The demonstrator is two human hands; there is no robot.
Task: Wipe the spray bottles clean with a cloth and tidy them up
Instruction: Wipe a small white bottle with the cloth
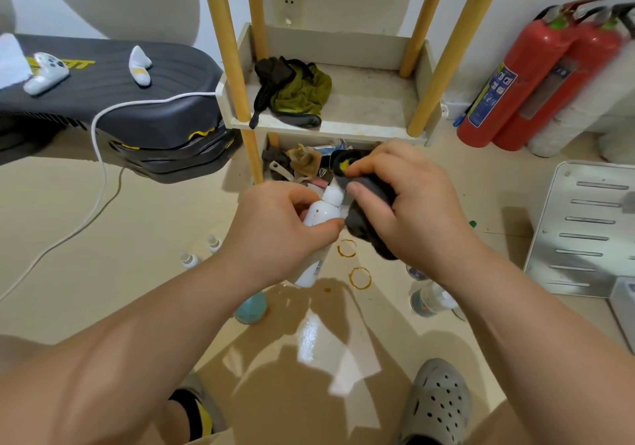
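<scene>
Shining floor (144, 224): beige and glossy, filling the near half, with a darker brown patch and glare between the forearms.
Padded bench (144, 76): dark grey, far left; a white cable (99, 155) trails from it down to the floor.
Rack (309, 127): cream shelves on yellow poles, far centre; a green-and-black rag (302, 92) lies on the upper shelf, and mixed clutter fills the one below.
Fire extinguishers (508, 80): two red ones, leaning at the far right wall.
Metal panel (577, 238): pale and slotted, at the right edge.
Left hand (275, 224): fingers and thumb wrapped round the white spray bottle, holding it tilted off the floor.
Right hand (412, 204): curled round a dark grey cloth (367, 217), thumb and forefinger pressing it against the bottle's neck.
White spray bottle (321, 212): centre, in front of the lower shelf, cap end pointing far, a brown speck on its shoulder.
Small bottles (190, 259): two on the floor left of the left forearm.
Teal bottle (252, 307): under the left wrist.
Clear bottle (431, 298): beside the right forearm.
Ring stains (347, 248): two brown circles on the floor, just near of the hands.
</scene>
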